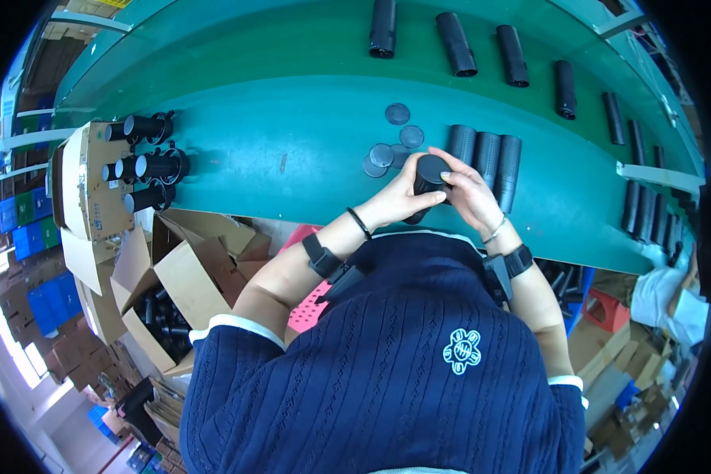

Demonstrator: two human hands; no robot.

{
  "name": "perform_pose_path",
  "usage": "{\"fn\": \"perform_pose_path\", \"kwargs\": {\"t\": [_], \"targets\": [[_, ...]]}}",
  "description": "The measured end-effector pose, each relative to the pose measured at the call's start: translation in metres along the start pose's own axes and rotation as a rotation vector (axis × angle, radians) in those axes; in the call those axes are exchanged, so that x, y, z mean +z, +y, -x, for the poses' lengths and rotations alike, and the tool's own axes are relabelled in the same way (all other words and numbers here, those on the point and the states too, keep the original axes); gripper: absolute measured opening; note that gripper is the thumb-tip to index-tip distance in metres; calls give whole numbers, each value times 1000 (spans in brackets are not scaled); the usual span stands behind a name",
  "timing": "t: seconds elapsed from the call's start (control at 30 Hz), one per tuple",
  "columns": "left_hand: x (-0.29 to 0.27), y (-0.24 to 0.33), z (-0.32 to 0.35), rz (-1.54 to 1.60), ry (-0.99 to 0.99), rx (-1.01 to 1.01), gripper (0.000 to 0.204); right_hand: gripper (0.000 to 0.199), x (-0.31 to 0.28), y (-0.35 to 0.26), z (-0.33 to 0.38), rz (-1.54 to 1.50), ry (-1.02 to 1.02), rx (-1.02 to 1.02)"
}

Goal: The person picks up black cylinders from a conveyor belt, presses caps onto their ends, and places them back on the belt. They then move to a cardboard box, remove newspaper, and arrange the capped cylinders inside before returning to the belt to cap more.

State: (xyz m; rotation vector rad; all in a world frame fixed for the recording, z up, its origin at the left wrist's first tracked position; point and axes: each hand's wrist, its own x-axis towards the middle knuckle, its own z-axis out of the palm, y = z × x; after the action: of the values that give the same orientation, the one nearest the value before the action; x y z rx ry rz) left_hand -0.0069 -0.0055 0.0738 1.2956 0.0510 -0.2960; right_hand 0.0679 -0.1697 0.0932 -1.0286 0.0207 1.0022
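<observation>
"What's biggest there?"
"The green bench [292, 170], spreading from nine to three o'clock around the black tube [432, 167] in the person's hands."
"Next?"
"An open box [189, 286] at eight o'clock, below the bench, with black parts [159, 322] inside."
"Anything nearer?"
"Three more tubes [488, 154] lie side by side between two and three o'clock, just beside the right hand [470, 197]."
"And the fingers?"
"Both hands hold the black tube at the bench's near edge. The left hand [407, 193] wraps its nine o'clock side; the right has its thumb at the round top. The lower part is mostly hidden, so I can't tell whether it touches the bench."
"Smallest?"
"Thin dark discs [397, 114], some overlapping, toward ten and eleven o'clock"
</observation>
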Motion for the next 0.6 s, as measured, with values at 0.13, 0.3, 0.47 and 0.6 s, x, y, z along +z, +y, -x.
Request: {"fn": "perform_pose_path", "kwargs": {"t": [0.13, 0.3, 0.47, 0.6], "targets": [[-8, -3, 2, -154, -14, 42, 68, 52, -1, -4, 2, 25, -89, 18], [-22, 34, -8, 391, 221, 21, 69, 98, 6, -11, 6, 586, -145, -14], [-25, 20, -17, 190, 224, 6, 65, 87, 37, -25, -17, 732, -66, -147], [-89, 39, -62, 226, 351, -45, 62, 69, 5, -36, -31, 1350, 183, -307]]}}
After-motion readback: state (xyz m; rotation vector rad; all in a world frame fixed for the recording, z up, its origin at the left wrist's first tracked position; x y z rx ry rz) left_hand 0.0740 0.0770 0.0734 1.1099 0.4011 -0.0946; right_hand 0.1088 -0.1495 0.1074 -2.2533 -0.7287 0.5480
